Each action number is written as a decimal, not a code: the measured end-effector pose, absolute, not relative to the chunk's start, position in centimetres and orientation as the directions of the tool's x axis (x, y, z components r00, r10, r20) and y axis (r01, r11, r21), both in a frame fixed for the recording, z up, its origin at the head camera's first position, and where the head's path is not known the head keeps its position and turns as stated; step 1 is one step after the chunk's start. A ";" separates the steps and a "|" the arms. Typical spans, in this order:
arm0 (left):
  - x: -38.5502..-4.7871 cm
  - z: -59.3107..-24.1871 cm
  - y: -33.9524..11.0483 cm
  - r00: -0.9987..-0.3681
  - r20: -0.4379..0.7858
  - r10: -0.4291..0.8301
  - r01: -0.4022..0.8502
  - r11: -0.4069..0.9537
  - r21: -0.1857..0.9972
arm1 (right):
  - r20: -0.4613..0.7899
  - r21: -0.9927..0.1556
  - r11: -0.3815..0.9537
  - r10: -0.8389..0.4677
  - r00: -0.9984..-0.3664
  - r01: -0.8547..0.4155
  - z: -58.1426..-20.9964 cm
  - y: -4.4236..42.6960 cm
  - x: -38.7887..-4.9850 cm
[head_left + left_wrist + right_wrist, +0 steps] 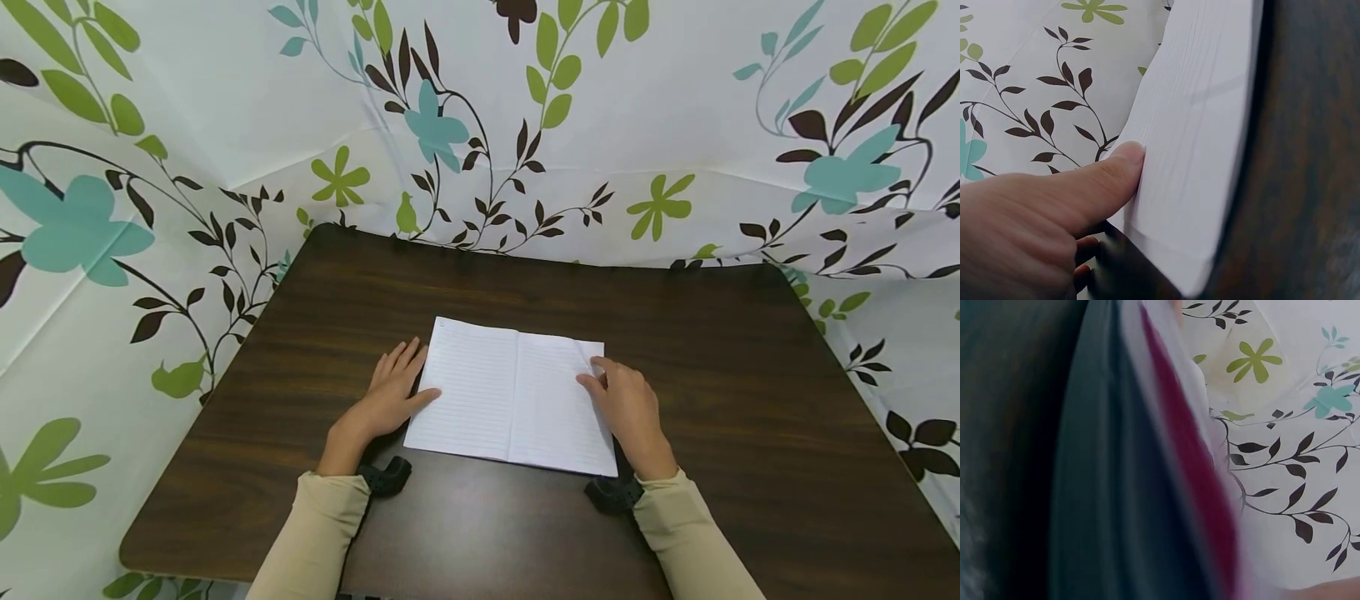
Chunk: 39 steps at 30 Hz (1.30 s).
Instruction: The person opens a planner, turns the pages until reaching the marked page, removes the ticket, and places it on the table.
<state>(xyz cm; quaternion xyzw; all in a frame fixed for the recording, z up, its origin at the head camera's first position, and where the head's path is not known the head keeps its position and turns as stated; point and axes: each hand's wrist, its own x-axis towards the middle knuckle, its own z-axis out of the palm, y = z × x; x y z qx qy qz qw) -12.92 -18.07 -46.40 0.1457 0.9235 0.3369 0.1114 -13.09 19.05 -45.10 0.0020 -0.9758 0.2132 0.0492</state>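
Observation:
An open notebook (472,392) with ruled white pages lies on the dark wooden table. At its left edge my left hand (390,390) lies with fingers spread over the tabletop and the thumb on the page margin. The left wrist view shows that thumb (1107,184) pressing the stacked page edges (1191,144). My right hand (628,408) is at the notebook's right edge, its thumb and bent index finger pinching the right page near the upper corner. Blurred notebook layers with a magenta strip (1188,450) fill the right wrist view, where most of the right hand is hidden.
The brown table (300,400) extends around the notebook on all sides. A white cloth (247,100) printed with leaves and flowers hangs behind and beside it. Each wrist wears a black band, the left band (388,477) and right band (611,493) near the notebook's lower corners.

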 end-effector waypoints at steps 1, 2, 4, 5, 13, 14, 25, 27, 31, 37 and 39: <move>-12.9 -46.4 -18.1 -0.933 -0.109 0.344 0.192 0.730 0.656 | 0.095 -0.418 0.908 0.025 -0.995 -0.017 -45.0 19.1 -13.1; -13.0 -46.5 -18.1 -0.933 -0.110 0.344 0.192 0.729 0.657 | 0.092 -0.421 0.907 0.034 -0.995 -0.008 -44.9 19.1 -13.0; -13.0 -46.6 -18.1 -0.932 -0.109 0.345 0.193 0.729 0.657 | 0.078 -0.435 0.900 0.047 -0.996 0.009 -44.7 19.3 -13.0; -13.0 -46.6 -18.2 -0.932 -0.108 0.347 0.195 0.728 0.657 | 0.064 -0.445 0.895 0.053 -0.997 0.019 -44.7 19.4 -13.0; -13.1 -45.8 -18.1 -0.929 -0.109 0.353 0.204 0.737 0.644 | -0.117 -0.611 0.785 0.030 -0.993 0.096 -43.6 20.5 -13.1; -13.1 -45.7 -18.0 -0.929 -0.110 0.353 0.205 0.741 0.640 | -0.122 -0.627 0.773 0.026 -0.992 0.097 -43.5 20.6 -13.1; -13.1 -45.7 -18.0 -0.929 -0.129 0.347 0.198 0.760 0.619 | -0.191 -0.680 0.717 0.029 -0.981 0.153 -43.3 21.1 -13.4; -13.0 -45.6 -18.0 -0.929 -0.137 0.345 0.191 0.761 0.620 | -0.189 -0.687 0.712 0.013 -0.982 0.142 -43.4 21.2 -13.4; -12.9 -45.7 -18.0 -0.929 -0.130 0.345 0.191 0.753 0.630 | -0.132 -0.711 0.698 -0.016 -0.991 0.083 -43.7 21.3 -13.4; -12.9 -46.0 -18.1 -0.928 -0.110 0.356 0.210 0.743 0.636 | 0.040 -0.694 0.715 -0.079 -0.996 -0.084 -43.5 21.0 -13.2; -12.9 -45.9 -18.1 -0.929 -0.112 0.353 0.205 0.743 0.637 | 0.076 -0.679 0.719 -0.133 -0.988 -0.149 -43.1 20.8 -13.0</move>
